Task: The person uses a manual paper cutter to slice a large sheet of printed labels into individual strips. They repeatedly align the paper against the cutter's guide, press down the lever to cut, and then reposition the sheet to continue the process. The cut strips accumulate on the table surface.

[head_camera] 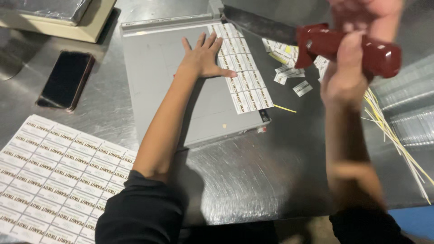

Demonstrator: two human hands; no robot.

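Note:
My left hand point(204, 56) lies flat, fingers spread, on the grey board of a paper cutter point(153, 81), its thumb pressing a strip of printed white labels point(244, 72) along the board's right edge. The cutter's blade arm point(260, 25) is raised. Up at the right, my right hand point(348, 68) is blurred and closed around the arm's dark red handle point(375, 52).
A large sheet of the same labels point(58, 176) lies at the lower left of the steel table. A black phone point(67, 80) rests left of the cutter. Cut labels point(289, 68) and thin yellow offcut strips point(393, 135) lie to the right. A tray point(54, 16) sits at the top left.

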